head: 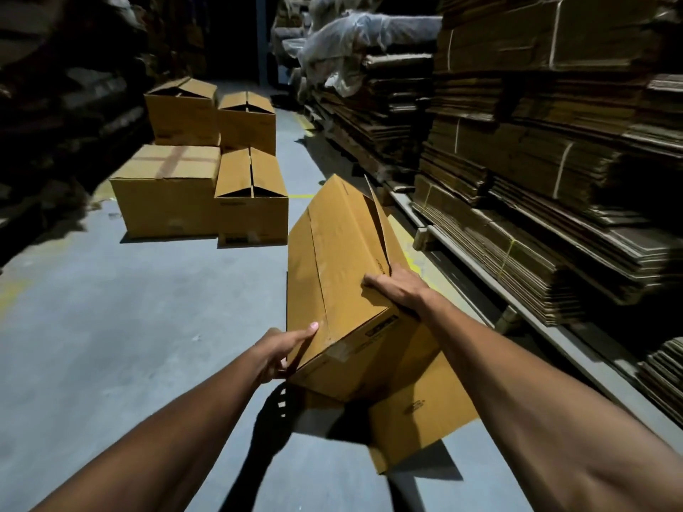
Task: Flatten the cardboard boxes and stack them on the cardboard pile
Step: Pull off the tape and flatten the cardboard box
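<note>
A brown cardboard box (340, 260) is held tilted above the floor in front of me, its far end flaps partly open. My left hand (284, 351) grips its near left corner, thumb on top and fingers underneath. My right hand (393, 288) rests on the box's upper right edge with fingers curled over it. A flat piece of cardboard (417, 419) lies on the floor right beneath the box. Several more standing boxes (207, 168) wait on the floor at the back left.
Tall stacks of flattened cardboard (536, 171) on pallets fill the right side. Dark stacked material (55, 105) lines the left. The grey concrete floor (129, 327) forms an aisle between them. Plastic wrap (351, 35) drapes over a stack at the back.
</note>
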Motion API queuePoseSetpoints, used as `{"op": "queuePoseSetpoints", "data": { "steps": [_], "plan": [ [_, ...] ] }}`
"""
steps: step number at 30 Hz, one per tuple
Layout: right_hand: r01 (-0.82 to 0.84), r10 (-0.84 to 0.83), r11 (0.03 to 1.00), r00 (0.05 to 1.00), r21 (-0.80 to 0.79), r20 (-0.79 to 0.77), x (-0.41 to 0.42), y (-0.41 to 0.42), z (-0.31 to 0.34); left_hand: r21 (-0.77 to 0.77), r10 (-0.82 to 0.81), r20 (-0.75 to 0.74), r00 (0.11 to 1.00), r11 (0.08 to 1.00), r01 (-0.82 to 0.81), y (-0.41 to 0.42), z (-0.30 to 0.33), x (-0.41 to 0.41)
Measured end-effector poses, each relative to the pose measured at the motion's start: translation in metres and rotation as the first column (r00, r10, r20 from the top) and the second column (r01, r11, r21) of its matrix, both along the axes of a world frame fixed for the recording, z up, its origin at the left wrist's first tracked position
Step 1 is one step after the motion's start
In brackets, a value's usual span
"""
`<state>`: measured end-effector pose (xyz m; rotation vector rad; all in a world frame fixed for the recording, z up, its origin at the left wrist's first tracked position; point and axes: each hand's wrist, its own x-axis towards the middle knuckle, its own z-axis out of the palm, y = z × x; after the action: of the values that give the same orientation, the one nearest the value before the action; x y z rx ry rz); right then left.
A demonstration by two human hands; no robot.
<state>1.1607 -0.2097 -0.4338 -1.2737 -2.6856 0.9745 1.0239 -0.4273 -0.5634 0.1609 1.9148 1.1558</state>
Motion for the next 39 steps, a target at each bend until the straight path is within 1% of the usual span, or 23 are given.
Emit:
{"op": "queuePoseSetpoints", "data": {
  "steps": [3, 5, 8, 10, 12, 13, 14, 15, 17, 19, 20, 21, 23, 25, 28, 31, 39],
  "plan": [
    [-0.050, 0.041, 0.987, 0.997, -0.155, -0.061, -0.003, -0.022, -0.003, -0.053, 0.088, -0.135, 0.987, 0.994, -0.096, -0.040, 0.017, -0.011],
    [-0.050, 0.027, 0.960, 0.996, -0.275, -0.086, -0.001, -0.025, -0.007, -0.105, 0.084, -0.263, 0.961, 0.988, -0.115, -0.055, 0.026, -0.029],
    [-0.052, 0.033, 0.899, 0.998, -0.435, -0.049, 0.011, -0.023, -0.011, -0.145, 0.050, -0.479, 0.877, 0.980, -0.135, -0.057, 0.051, -0.044],
    [-0.058, 0.068, 0.859, 0.998, -0.508, 0.001, 0.016, -0.029, -0.018, -0.227, -0.032, -0.581, 0.813, 0.966, -0.124, -0.057, 0.061, -0.049],
    [-0.068, 0.129, 0.848, 0.988, -0.525, 0.080, 0.014, -0.037, -0.030, -0.370, -0.190, -0.596, 0.780, 0.927, -0.058, -0.061, 0.061, -0.043],
    [-0.069, 0.158, 0.856, 0.978, -0.512, 0.133, 0.008, -0.040, -0.037, -0.432, -0.260, -0.573, 0.777, 0.902, -0.017, -0.066, 0.059, -0.039],
    [-0.071, 0.186, 0.866, 0.965, -0.496, 0.187, 0.001, -0.045, -0.041, -0.461, -0.289, -0.544, 0.788, 0.888, 0.008, -0.072, 0.054, -0.038],
    [-0.066, 0.197, 0.879, 0.952, -0.472, 0.234, -0.008, -0.051, -0.044, -0.458, -0.278, -0.518, 0.809, 0.889, 0.012, -0.078, 0.051, -0.038],
    [-0.041, 0.153, 0.923, 0.951, -0.383, 0.267, -0.022, -0.063, -0.046, -0.445, -0.251, -0.502, 0.828, 0.896, 0.002, -0.083, 0.048, -0.042],
    [-0.036, 0.092, 0.973, 0.966, -0.226, 0.242, -0.035, -0.078, -0.048, -0.478, -0.294, -0.547, 0.783, 0.879, -0.004, -0.076, 0.053, -0.044],
    [-0.043, 0.074, 0.989, 0.972, -0.141, 0.224, -0.041, -0.086, -0.049, -0.497, -0.336, -0.587, 0.737, 0.868, -0.001, -0.069, 0.056, -0.043],
    [-0.046, 0.061, 0.996, 0.976, -0.080, 0.208, -0.049, -0.093, -0.051, -0.502, -0.370, -0.624, 0.689, 0.865, 0.010, -0.061, 0.058, -0.042],
    [-0.025, 0.027, 1.000, 0.977, -0.014, 0.214, -0.062, -0.103, -0.058, -0.497, -0.421, -0.656, 0.626, 0.866, 0.062, -0.047, 0.063, -0.034],
    [0.004, -0.009, 1.000, 0.970, 0.020, 0.241, -0.071, -0.110, -0.065, -0.521, -0.484, -0.652, 0.583, 0.845, 0.119, -0.036, 0.065, -0.027],
    [0.040, -0.050, 0.998, 0.972, 0.050, 0.231, -0.072, -0.115, -0.068, -0.540, -0.580, -0.635, 0.511, 0.806, 0.244, -0.025, 0.065, -0.020],
    [0.049, -0.068, 0.995, 0.971, 0.089, 0.229, -0.075, -0.116, -0.070, -0.548, -0.640, -0.590, 0.492, 0.765, 0.339, -0.021, 0.064, -0.021],
    [0.069, -0.099, 0.988, 0.967, 0.135, 0.236, -0.086, -0.107, -0.070, -0.552, -0.657, -0.593, 0.466, 0.753, 0.358, -0.027, 0.063, -0.025]
  ]
}}
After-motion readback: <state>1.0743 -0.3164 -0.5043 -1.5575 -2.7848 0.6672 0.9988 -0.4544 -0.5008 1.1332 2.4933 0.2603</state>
